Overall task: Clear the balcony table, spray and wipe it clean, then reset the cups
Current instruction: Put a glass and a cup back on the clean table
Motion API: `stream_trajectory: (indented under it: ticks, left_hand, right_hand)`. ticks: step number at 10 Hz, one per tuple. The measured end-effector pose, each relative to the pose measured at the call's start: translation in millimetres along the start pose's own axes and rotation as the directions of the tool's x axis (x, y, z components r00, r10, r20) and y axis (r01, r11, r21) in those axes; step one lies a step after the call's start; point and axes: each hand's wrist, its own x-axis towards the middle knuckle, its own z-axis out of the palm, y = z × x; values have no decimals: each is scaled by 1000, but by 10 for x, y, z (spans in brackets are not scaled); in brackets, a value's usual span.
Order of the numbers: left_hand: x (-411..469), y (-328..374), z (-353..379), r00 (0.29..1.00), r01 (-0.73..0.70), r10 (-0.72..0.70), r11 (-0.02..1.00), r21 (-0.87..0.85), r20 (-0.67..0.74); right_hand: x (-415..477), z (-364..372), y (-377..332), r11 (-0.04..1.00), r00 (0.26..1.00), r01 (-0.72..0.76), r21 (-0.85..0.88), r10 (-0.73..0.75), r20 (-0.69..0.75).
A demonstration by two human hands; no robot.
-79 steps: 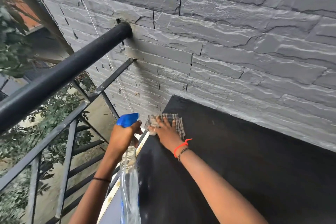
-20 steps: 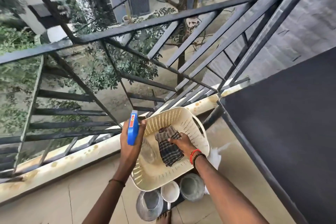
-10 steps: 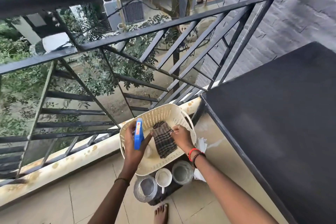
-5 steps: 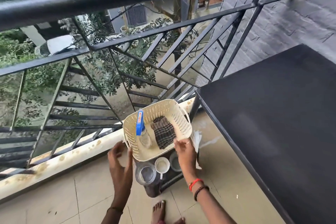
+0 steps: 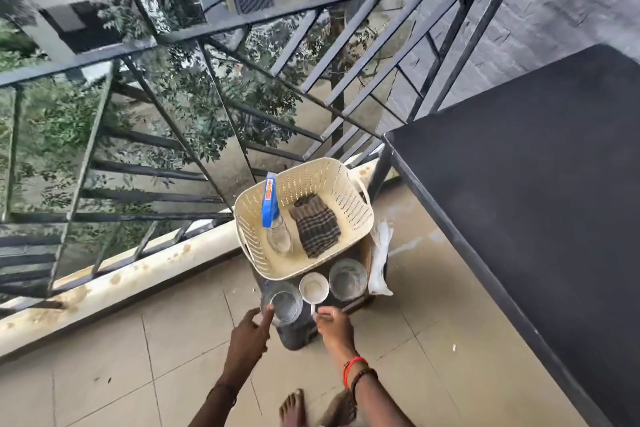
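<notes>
Two hands reach low over a dark low stand (image 5: 298, 334). Left hand (image 5: 247, 334): fingers (image 5: 268, 312) straight and apart, forefinger at the rim of a clear glass tumbler (image 5: 285, 302). Right hand (image 5: 334, 324): fingers curled at the handle of a small white cup (image 5: 314, 288); grip cannot be confirmed. Behind these, a cream perforated plastic basket (image 5: 349, 194) holds a blue-headed spray bottle (image 5: 272, 215) and a checked cloth (image 5: 317, 225). Open beige tiled floor (image 5: 433, 340) lies between the stand and the black desk (image 5: 536, 184) edge to the right. A black metal railing (image 5: 242, 24) bounds the far side.
</notes>
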Motion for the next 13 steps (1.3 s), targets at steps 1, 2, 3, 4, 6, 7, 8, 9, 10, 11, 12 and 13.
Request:
stream_trajectory:
  ticks: [1, 2, 3, 4, 6, 7, 8, 9, 10, 11, 12, 13]
  left_hand:
    - [58, -20, 46, 997, -7, 4, 999, 42, 71]
    - [129, -37, 70, 996, -16, 12, 999, 46, 84]
    - [173, -3, 79, 996, 7, -8, 1000, 12, 93]
    - [232, 27, 105, 994, 37, -31, 998, -55, 101]
    - [146, 97, -10, 990, 40, -38, 999, -14, 139]
    - [75, 76, -99, 985, 21, -22, 1000, 6, 171]
    - [-15, 26, -266, 982, 32, -40, 998, 47, 182]
    - [-195, 83, -467, 979, 29, -45, 996, 86, 198]
    - [-376, 208, -674, 976, -4, -26, 991, 133, 218]
    - [-557, 481, -871, 966, -39, -11, 981, 189, 258]
    - [-686, 814, -996, 935, -92, -3, 964, 249, 356]
    - [-799, 1212, -1034, 949, -173, 70, 932, 319, 309]
  right_hand:
    - [107, 105, 30, 999, 1000, 16, 42, -16, -6]
    - [248, 218, 144, 995, 1000, -30, 90, 29, 11]
    - [347, 283, 234, 984, 998, -54, 167, 50, 23]
    - [233, 249, 149, 985, 999, -47, 165, 43, 28]
    - [228, 334, 228, 951, 999, -35, 307, 42, -17]
    - [205, 369, 295, 924, 998, -50, 378, 64, -23]
    - [80, 348, 313, 907, 998, -41, 418, 53, -18]
    - [-157, 290, 282, 906, 999, -28, 422, 41, -20]
    - [-467, 162, 165, 906, 1000, 22, 424, -11, -30]
    - [-840, -75, -84, 903, 997, 74, 422, -59, -48]
    - [-1101, -369, -314, 894, 990, 139, 426, -117, -77]
    - [-1402, -705, -569, 859, 981, 192, 475, -149, -127]
